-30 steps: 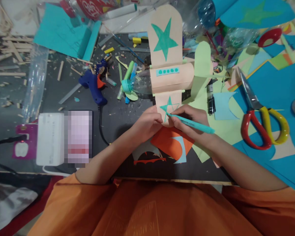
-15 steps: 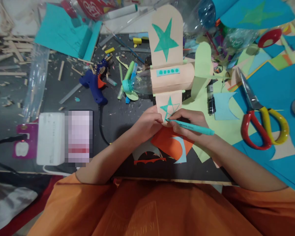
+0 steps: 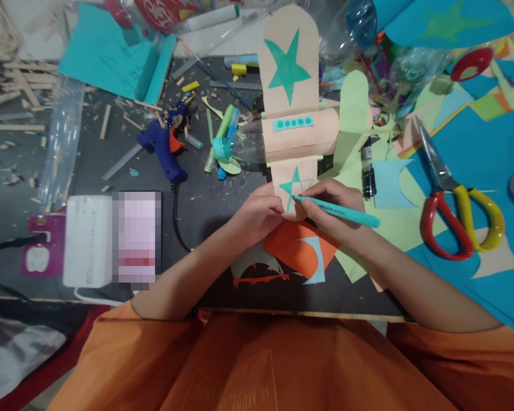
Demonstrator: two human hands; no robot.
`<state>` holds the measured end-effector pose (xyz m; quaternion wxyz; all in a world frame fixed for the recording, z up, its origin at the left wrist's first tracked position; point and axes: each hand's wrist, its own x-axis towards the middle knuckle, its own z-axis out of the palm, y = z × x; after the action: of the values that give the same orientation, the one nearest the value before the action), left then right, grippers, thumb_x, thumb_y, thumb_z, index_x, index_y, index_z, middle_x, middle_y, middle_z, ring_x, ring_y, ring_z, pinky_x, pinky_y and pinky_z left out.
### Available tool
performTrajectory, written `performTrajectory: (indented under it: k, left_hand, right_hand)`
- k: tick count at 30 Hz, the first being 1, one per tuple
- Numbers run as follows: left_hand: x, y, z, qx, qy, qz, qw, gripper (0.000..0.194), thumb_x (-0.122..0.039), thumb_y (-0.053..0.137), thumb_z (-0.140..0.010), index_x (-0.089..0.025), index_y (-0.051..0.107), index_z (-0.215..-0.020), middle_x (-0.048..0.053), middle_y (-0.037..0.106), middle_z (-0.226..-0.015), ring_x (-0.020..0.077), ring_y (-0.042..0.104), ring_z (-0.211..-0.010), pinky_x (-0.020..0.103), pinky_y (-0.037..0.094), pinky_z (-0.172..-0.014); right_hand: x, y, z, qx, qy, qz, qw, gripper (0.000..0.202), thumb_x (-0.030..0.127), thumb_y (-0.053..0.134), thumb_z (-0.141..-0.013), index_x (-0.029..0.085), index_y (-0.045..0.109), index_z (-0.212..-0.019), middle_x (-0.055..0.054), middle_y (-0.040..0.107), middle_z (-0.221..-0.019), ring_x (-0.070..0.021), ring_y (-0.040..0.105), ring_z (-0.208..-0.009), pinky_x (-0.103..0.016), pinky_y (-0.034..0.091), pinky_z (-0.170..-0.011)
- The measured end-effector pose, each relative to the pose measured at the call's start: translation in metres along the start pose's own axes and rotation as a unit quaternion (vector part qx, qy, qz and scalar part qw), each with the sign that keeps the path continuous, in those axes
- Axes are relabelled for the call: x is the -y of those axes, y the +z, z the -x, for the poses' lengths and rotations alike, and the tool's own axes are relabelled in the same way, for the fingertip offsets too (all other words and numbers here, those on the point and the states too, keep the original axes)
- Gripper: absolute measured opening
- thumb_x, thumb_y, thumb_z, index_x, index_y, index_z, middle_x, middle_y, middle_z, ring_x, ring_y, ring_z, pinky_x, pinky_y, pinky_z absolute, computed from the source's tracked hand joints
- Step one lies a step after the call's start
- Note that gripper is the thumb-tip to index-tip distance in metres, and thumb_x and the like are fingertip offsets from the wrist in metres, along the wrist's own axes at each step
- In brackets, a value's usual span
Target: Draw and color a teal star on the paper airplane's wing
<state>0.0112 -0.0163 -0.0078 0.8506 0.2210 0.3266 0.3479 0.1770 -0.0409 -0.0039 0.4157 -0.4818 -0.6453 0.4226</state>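
A dark table [image 3: 209, 202], littered with scraps [image 3: 297, 248]. At its middle, before me, a bottle plane [image 3: 300, 140], cap [image 3: 221, 148] pointing left. My left hand [image 3: 259, 211] pinches its near wing's [image 3: 294, 191] edge. My right hand [image 3: 341, 195] grips a teal pen [image 3: 345, 213], its tip [image 3: 294, 197] at the wing's part-coloured star [image 3: 294, 181].

Matt paper [image 3: 302, 141] wraps the glossy, clear plastic bottle [image 3: 249, 145].

Hands [image 3: 261, 212]: two. Pen [image 3: 346, 213]: one. Plane [image 3: 302, 142]: one. Stars [image 3: 288, 68] on wings: two. Dots [image 3: 300, 121] on body: five. Teal cap [image 3: 221, 148]: one. Glue gun [image 3: 165, 153]: one. Scissors [image 3: 449, 186]: one pair. Phone [image 3: 139, 228]: one. White box [image 3: 88, 242]: one. Wood sticks [image 3: 28, 88]: several; overlap prevents exact count.
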Motion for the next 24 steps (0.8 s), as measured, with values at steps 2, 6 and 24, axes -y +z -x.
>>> performTrajectory:
  k: [2, 6, 24]
  left_hand:
    - [-0.0003, 0.0, 0.0001, -0.008, 0.001, 0.002, 1.0, 0.046, -0.009, 0.057, -0.045, -0.015, 0.072, -0.089, 0.007, 0.078, -0.086, 0.0315, 0.071, -0.11, 0.036, 0.056, -0.095]
    - [0.0005, -0.0011, -0.0001, -0.01, -0.001, 0.004, 1.0, 0.047, -0.009, 0.057, -0.044, -0.015, 0.071, -0.088, 0.008, 0.078, -0.085, 0.0318, 0.071, -0.109, 0.037, 0.055, -0.095]
    - [0.001, -0.0008, 0.0002, -0.013, -0.007, 0.002, 1.0, 0.046, -0.01, 0.057, -0.044, -0.016, 0.071, -0.087, 0.006, 0.078, -0.084, 0.0305, 0.072, -0.105, 0.037, 0.055, -0.092]
  right_hand:
    - [0.0007, -0.0011, -0.0003, 0.004, -0.008, 0.013, 1.0, 0.015, 0.033, 0.067, -0.091, 0.023, 0.064, -0.079, 0.002, 0.066, -0.068, -0.0126, 0.058, -0.057, -0.026, 0.045, -0.053]
    - [0.0016, -0.0033, -0.0002, 0.024, -0.019, 0.012, 0.999, 0.017, 0.034, 0.067, -0.092, 0.023, 0.064, -0.079, 0.002, 0.065, -0.068, -0.012, 0.056, -0.056, -0.025, 0.043, -0.052]
    - [0.0032, -0.0024, -0.0013, 0.021, 0.048, -0.023, 0.998, 0.015, 0.029, 0.07, -0.081, 0.022, 0.064, -0.07, 0.001, 0.065, -0.06, -0.0129, 0.057, -0.054, -0.026, 0.045, -0.051]
